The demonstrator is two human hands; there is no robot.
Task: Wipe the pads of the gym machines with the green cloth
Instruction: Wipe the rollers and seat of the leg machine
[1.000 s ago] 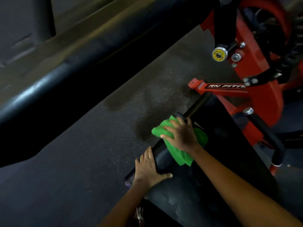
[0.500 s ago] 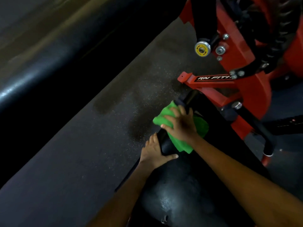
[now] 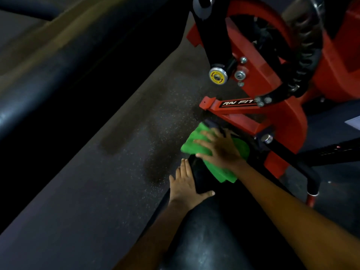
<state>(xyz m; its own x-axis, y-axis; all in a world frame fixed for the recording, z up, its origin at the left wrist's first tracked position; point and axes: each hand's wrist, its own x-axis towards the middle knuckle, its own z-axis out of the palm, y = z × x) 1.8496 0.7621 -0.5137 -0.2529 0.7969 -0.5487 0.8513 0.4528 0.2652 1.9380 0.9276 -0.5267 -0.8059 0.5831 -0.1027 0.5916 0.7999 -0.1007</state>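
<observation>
The gym is dim, with a dark speckled floor (image 3: pixel 109 172) on the left side and a red machine frame (image 3: pixel 276 106) at the upper right. A black pad (image 3: pixel 210 236) runs from the bottom middle up toward that frame, and a second long black pad (image 3: pixel 58 75) crosses the upper left.

I judge that the wiping step is in hand on the far end of the near pad. My right hand (image 3: pixel 220 149) lies on the cloth (image 3: pixel 216 168), fingers spread and fairly straight, pressing it flat on the pad close to where the pad meets the red frame. So this grip is apart, it pushes and does not pinch. The hand is blurred, which I read as a stroke in progress, but the direction I cannot tell. The cloth is bunched, and one part of it hangs over the left edge of the pad.

My left hand (image 3: pixel 185 184) rests flat on the left edge of the pad, just beside the cloth, fingers straight and thumb out across the top. It holds nothing, only steadies.

For the next move I think the cloth must go along the rest of the pad, toward me, because the near part shows a dull sheen and I cannot say if it is clean. The left hand sits in the way of such a stroke, so it must lift or slide. Near the frame I should keep the fingers away from the bolts (image 3: pixel 267 138).
</observation>
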